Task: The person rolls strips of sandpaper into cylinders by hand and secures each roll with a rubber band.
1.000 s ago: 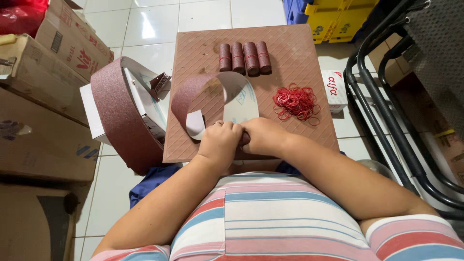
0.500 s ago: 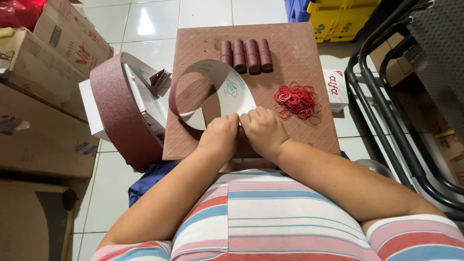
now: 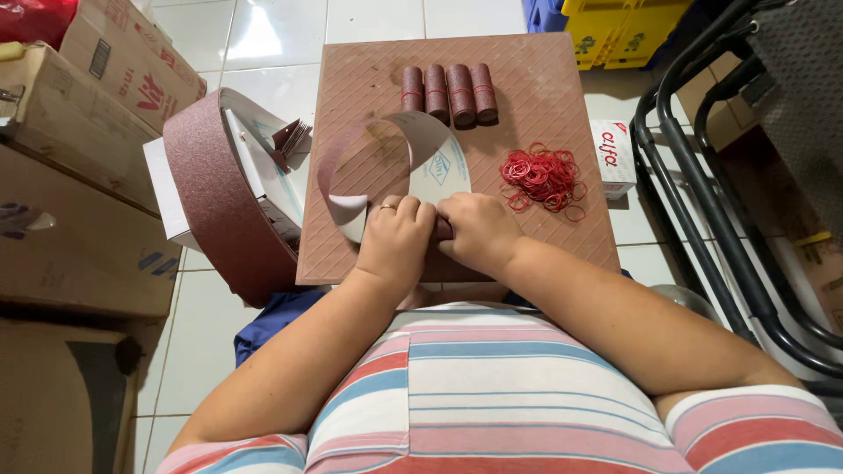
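Going left to right: cardboard boxes [image 3: 83,175] are stacked down the left side, I count four that I can make out. Next to them sits one big roll of reddish sandpaper [image 3: 224,206] leaning on a white box [image 3: 171,206], just beside the brown board [image 3: 544,96] she works on.

What's changed: a second ago the loose strip [image 3: 399,154] stood up as a big open loop, and half a second ago it was still a tall arch. Now it lies much flatter and looks shorter, with the near end wound up between the hands. So the rolling looks well along, I'd guess around halfway, with a fair bit of strip still out in front.

Left hand [image 3: 395,237] has its fingers curled tight over the rolled end, ring showing. Right hand [image 3: 479,230] is pinched on the same little roll from the other side, hands touching at the board's near edge.

At the far edge: four finished little rolls [image 3: 448,92] side by side. To the right, one pile of red rubber bands [image 3: 540,175], too tangled to count. Then one small white carton [image 3: 612,156] on the floor tiles, and black metal tubing [image 3: 702,228] beyond.
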